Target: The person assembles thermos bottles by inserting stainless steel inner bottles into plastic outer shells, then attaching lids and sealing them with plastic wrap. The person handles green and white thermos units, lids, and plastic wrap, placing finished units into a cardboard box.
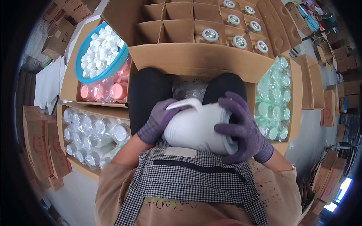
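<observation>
A white jug (192,128) with a loop handle (186,103) lies on its side across my lap, its rimmed end to the right. My left hand (162,120), in a purple knit glove, holds the jug around its left end, below the handle. My right hand (241,131), gloved the same way, spreads its fingers around the grey-white rim (230,144) at the other end. Part of that rim is hidden behind the fingers. Faint dark writing marks the jug's side.
Ahead stands a divided cardboard carton (198,58) with several silvery-topped items (210,35) in its cells. A blue basin (113,70) of white caps (99,53) rests over pink-lidded bottles (117,90). Boxes of wrapped clear bottles (93,138) and green bottles (273,110) flank my legs.
</observation>
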Demonstrator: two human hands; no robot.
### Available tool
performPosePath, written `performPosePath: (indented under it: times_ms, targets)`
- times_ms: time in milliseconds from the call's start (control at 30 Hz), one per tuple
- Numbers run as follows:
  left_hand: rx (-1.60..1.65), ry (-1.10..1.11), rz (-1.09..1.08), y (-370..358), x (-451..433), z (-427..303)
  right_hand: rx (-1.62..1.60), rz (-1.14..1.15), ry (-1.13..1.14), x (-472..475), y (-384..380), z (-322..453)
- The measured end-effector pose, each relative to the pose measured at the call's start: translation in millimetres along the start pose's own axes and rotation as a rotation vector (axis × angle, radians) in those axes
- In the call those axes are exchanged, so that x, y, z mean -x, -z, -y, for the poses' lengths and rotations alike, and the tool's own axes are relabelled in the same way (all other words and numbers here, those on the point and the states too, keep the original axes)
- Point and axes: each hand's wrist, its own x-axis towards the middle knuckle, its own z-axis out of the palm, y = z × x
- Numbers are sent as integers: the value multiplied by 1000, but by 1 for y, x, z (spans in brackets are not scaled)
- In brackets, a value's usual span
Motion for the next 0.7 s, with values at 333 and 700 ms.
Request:
performPosePath:
  times_ms: [333, 700]
  targets:
    - [98, 136, -147, 22, -25, 25, 894, -361, -130, -110, 127, -190]
    - [2013, 275, 56, -18, -53, 65, 1184, 220, -407, -126, 155, -242]
